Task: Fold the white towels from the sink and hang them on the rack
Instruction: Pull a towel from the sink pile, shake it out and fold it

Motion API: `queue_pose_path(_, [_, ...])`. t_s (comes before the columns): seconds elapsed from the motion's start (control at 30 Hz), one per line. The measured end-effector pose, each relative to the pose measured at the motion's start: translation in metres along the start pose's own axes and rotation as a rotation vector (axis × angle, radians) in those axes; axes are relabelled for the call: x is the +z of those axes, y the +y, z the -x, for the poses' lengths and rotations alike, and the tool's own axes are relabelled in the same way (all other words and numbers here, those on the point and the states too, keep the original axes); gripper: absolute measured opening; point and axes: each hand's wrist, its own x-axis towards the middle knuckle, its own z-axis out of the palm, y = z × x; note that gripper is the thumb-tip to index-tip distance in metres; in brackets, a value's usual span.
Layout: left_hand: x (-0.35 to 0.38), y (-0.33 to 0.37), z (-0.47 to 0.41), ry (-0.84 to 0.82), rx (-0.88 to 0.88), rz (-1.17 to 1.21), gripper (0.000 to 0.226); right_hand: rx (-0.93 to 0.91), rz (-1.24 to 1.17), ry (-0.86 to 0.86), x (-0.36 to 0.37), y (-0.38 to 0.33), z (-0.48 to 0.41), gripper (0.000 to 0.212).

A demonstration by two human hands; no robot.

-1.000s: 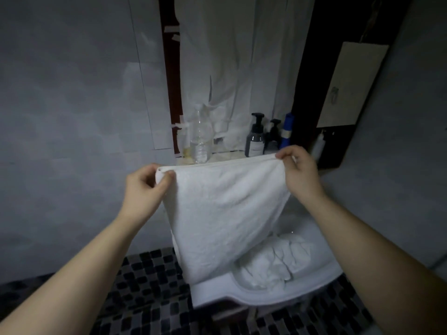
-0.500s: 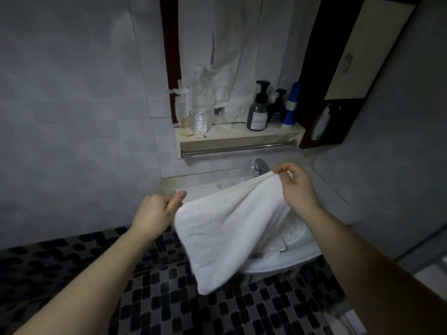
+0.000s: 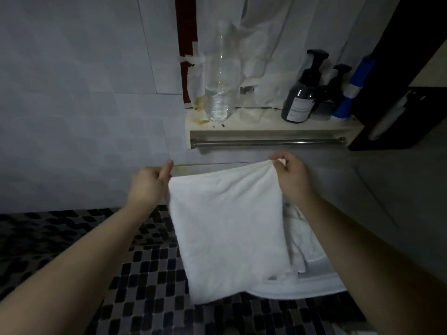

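Observation:
A folded white towel (image 3: 229, 228) hangs in front of me over the sink (image 3: 321, 290). My left hand (image 3: 148, 187) pinches its upper left corner. My right hand (image 3: 291, 176) grips the upper right corner. The towel's top edge is just below the metal rack bar (image 3: 266, 142), which runs under the shelf. More white towels (image 3: 298, 240) lie crumpled in the sink, mostly hidden behind the held towel.
A shelf (image 3: 271, 125) above the bar carries a clear plastic bottle (image 3: 219, 93), a dark pump bottle (image 3: 301, 100), a second dark bottle (image 3: 331, 93) and a blue container (image 3: 353, 90). Grey tiled wall lies to the left, a checkered tile floor (image 3: 135, 286) below.
Both hands lowered the towel from in front of the shelf, then brought it closer to the rack bar. The view has drawn nearer to the shelf and bar.

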Motion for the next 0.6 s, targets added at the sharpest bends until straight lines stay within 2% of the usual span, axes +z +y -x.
queue_pose_path(0.13, [0.022, 0.000, -0.044, 0.049, -0.070, 0.021, 0.056, 0.038, 0.083, -0.036, 0.029, 0.023, -0.054, 0.026])
queue_pose_path(0.27, [0.074, -0.035, -0.061, 0.033, -0.225, 0.080, 0.048, 0.109, 0.055, -0.123, 0.069, 0.068, -0.084, 0.021])
queue_pose_path(0.37, [0.115, -0.067, -0.053, -0.062, -0.381, 0.038, 0.059, 0.235, 0.097, -0.175, 0.090, 0.106, -0.093, 0.030])
queue_pose_path(0.5, [0.148, -0.096, -0.032, -0.226, -0.437, -0.040, 0.062, 0.358, 0.207, -0.304, 0.104, 0.143, -0.082, 0.047])
queue_pose_path(0.6, [0.158, -0.102, -0.023, -0.229, -0.484, -0.048, 0.061, 0.444, 0.260, -0.435, 0.107, 0.159, -0.069, 0.059])
